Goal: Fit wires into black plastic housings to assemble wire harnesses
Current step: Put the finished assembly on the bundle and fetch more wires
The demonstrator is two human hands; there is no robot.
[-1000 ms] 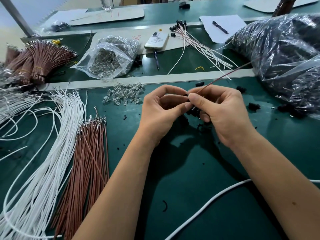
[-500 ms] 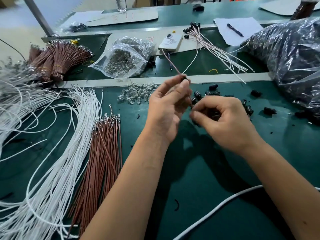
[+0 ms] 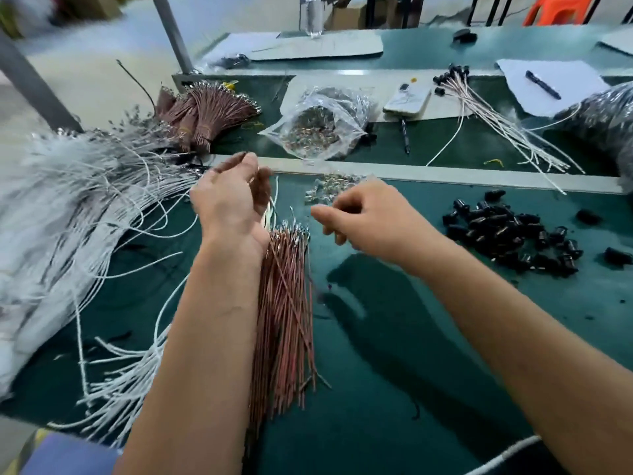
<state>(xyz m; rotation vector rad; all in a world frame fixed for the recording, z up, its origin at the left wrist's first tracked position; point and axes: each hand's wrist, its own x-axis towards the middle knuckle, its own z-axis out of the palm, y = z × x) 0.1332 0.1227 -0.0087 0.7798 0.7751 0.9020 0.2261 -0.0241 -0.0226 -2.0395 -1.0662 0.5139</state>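
**Both hands over the brown wire bundle**

We see the left hand (image 3: pixel 230 204) raised above the green surface (image 3: pixel 394 371), its fingers (image 3: pixel 251 166) curled and pinching something thin near the top; motion blur keeps us from telling exactly what it is. A white wire seems to hang just beside its palm. The right hand (image 3: pixel 368 221) hovers near it, fingers loosely bent with the index reaching left; we cannot tell whether it holds anything.

Below and between the hands lies the bundle of brown wires (image 3: pixel 286 320), metal terminals at its far end, stretching toward us beside the left forearm. To the left spreads a large tangle of white wires (image 3: pixel 85 207). The black plastic housings (image 3: pixel 510 231) sit in a loose pile to the right of the right hand, well apart from both hands. A small heap of clear parts (image 3: pixel 329 188) lies just beyond the right hand.

Farther back we find a clear bag of small parts (image 3: pixel 318 126), tied brown wire bundles (image 3: pixel 205 111), a phone (image 3: pixel 407 101), finished white harnesses (image 3: pixel 496 121), and a pen on paper (image 3: pixel 543 84).
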